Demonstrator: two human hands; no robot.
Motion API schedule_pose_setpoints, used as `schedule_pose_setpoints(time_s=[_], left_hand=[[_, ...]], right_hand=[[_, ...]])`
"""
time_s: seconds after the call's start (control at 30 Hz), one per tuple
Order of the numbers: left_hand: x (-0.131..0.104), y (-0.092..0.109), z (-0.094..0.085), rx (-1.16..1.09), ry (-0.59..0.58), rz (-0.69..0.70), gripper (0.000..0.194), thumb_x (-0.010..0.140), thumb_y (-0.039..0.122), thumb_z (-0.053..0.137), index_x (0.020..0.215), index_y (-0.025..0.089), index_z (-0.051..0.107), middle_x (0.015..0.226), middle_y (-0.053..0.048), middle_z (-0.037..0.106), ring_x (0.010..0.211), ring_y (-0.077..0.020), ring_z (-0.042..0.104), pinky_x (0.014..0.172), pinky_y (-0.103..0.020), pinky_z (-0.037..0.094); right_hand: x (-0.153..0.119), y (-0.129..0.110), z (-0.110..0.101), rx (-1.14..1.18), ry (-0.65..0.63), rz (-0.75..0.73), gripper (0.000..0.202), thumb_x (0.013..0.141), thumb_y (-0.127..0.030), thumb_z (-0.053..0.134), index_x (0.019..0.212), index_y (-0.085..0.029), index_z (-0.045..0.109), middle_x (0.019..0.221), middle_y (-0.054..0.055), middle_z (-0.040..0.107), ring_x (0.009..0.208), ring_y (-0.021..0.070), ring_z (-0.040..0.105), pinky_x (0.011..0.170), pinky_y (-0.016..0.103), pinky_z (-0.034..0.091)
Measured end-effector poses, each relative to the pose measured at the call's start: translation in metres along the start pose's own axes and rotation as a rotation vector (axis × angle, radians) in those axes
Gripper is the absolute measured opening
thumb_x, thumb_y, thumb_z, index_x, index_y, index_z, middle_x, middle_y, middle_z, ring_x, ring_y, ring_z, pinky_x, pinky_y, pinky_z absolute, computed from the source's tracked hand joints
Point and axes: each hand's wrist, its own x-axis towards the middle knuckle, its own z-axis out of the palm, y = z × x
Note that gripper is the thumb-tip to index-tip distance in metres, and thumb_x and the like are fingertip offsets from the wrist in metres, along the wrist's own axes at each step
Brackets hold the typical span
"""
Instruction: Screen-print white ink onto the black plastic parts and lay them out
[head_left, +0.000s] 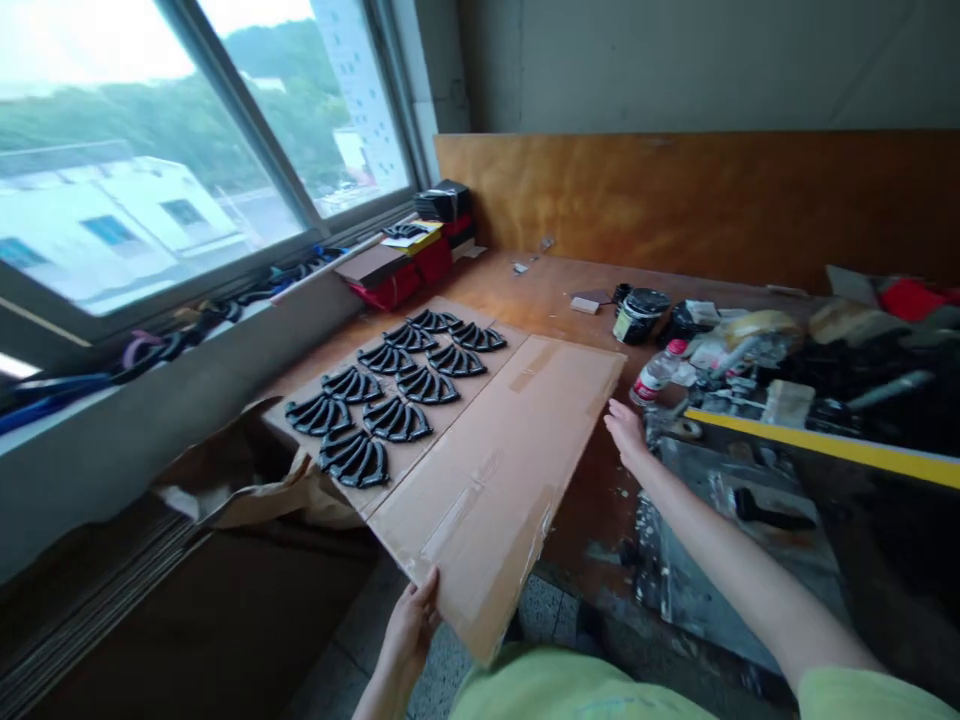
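A large cardboard sheet [510, 440] lies partly on the wooden table, its near corner sticking out past the edge towards me. Several black fan-shaped ribbed pieces [397, 418] are laid out in rows on its left half; the right half is bare with strips of tape. My left hand [414, 615] is closed on the near left edge of the cardboard, thumb on top. By the right edge of the sheet, my right hand [626, 430] has its fingers extended and holds nothing; whether its fingertips touch the edge is unclear.
Right of the sheet are a bottle with a red cap [658, 372], a dark jar [640, 316], a yellow strip [825, 446] and a black-handled tool [772, 512]. Red boxes [390, 285] stand by the window. Brown paper [262, 495] hangs at the left.
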Motion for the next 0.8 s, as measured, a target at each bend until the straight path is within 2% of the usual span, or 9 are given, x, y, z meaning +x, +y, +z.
schedule_pose_setpoints(time_s=[0.13, 0.23, 0.3, 0.4, 0.5, 0.6, 0.7, 0.77, 0.8], left_hand=[[-0.002, -0.029, 0.025, 0.061, -0.05, -0.082, 0.028, 0.076, 0.014, 0.073, 0.096, 0.017, 0.055, 0.092, -0.004, 0.07, 0.069, -0.0132, 0.069, 0.062, -0.025, 0.058], [-0.009, -0.052, 0.047, 0.102, -0.076, -0.089, 0.022, 0.078, 0.015, 0.071, 0.088, 0.018, 0.052, 0.089, -0.002, 0.067, 0.068, -0.0121, 0.068, 0.064, -0.027, 0.059], [-0.014, -0.068, 0.06, 0.109, -0.089, -0.072, 0.019, 0.08, 0.015, 0.069, 0.085, 0.017, 0.05, 0.089, -0.002, 0.066, 0.07, -0.0118, 0.068, 0.066, -0.028, 0.059], [-0.022, -0.094, 0.076, 0.107, -0.07, -0.047, 0.019, 0.081, 0.016, 0.068, 0.085, 0.017, 0.049, 0.089, -0.003, 0.065, 0.073, -0.012, 0.068, 0.067, -0.028, 0.059], [-0.026, -0.125, 0.089, 0.11, -0.025, -0.019, 0.019, 0.081, 0.016, 0.068, 0.085, 0.016, 0.049, 0.091, -0.003, 0.065, 0.071, -0.0118, 0.068, 0.066, -0.028, 0.059], [-0.03, -0.151, 0.1, 0.136, -0.002, -0.008, 0.022, 0.079, 0.018, 0.07, 0.089, 0.017, 0.05, 0.093, -0.004, 0.065, 0.069, -0.0127, 0.068, 0.066, -0.029, 0.059], [-0.037, -0.162, 0.104, 0.19, -0.009, -0.014, 0.027, 0.077, 0.021, 0.073, 0.092, 0.017, 0.051, 0.093, -0.006, 0.065, 0.068, -0.0135, 0.067, 0.065, -0.029, 0.058], [-0.043, -0.161, 0.103, 0.251, 0.063, 0.035, 0.031, 0.074, 0.022, 0.074, 0.093, 0.016, 0.05, 0.093, -0.005, 0.062, 0.067, -0.0131, 0.065, 0.064, -0.03, 0.057], [-0.047, -0.158, 0.102, 0.284, 0.151, 0.099, 0.035, 0.073, 0.023, 0.076, 0.096, 0.017, 0.05, 0.093, -0.005, 0.06, 0.067, -0.0129, 0.064, 0.063, -0.031, 0.056]], right_hand=[[-0.084, 0.003, -0.036, -0.042, -0.053, 0.043, 0.041, 0.077, -0.024, 0.053, 0.117, -0.02, 0.063, 0.123, 0.01, 0.064, 0.113, 0.0224, 0.061, 0.102, 0.044, 0.045], [-0.128, -0.003, -0.087, -0.223, -0.038, -0.05, 0.037, 0.084, -0.027, 0.049, 0.117, -0.023, 0.063, 0.124, 0.007, 0.064, 0.112, 0.0216, 0.061, 0.1, 0.043, 0.047], [-0.143, -0.003, -0.133, -0.379, 0.029, -0.122, 0.035, 0.085, -0.027, 0.048, 0.116, -0.023, 0.064, 0.123, 0.008, 0.064, 0.112, 0.0224, 0.06, 0.1, 0.044, 0.046], [-0.146, 0.011, -0.202, -0.612, 0.133, -0.238, 0.033, 0.086, -0.026, 0.047, 0.113, -0.021, 0.066, 0.118, 0.01, 0.065, 0.113, 0.0247, 0.058, 0.102, 0.047, 0.044], [-0.137, 0.036, -0.252, -0.77, 0.117, -0.341, 0.035, 0.089, -0.025, 0.044, 0.117, -0.019, 0.064, 0.122, 0.011, 0.063, 0.118, 0.0254, 0.054, 0.104, 0.047, 0.042], [-0.124, 0.055, -0.274, -0.885, -0.029, -0.429, 0.04, 0.092, -0.028, 0.046, 0.129, -0.019, 0.058, 0.136, 0.011, 0.054, 0.13, 0.0274, 0.045, 0.107, 0.048, 0.037], [-0.117, 0.061, -0.276, -0.962, -0.185, -0.502, 0.047, 0.092, -0.031, 0.05, 0.138, -0.022, 0.048, 0.145, 0.008, 0.045, 0.137, 0.0303, 0.034, 0.11, 0.054, 0.03], [-0.116, 0.061, -0.274, -0.974, -0.265, -0.555, 0.049, 0.092, -0.032, 0.052, 0.139, -0.024, 0.046, 0.145, 0.007, 0.044, 0.139, 0.0308, 0.032, 0.111, 0.058, 0.024], [-0.117, 0.06, -0.273, -0.966, -0.292, -0.581, 0.049, 0.091, -0.033, 0.054, 0.139, -0.024, 0.046, 0.145, 0.007, 0.045, 0.139, 0.0307, 0.032, 0.112, 0.06, 0.021]])
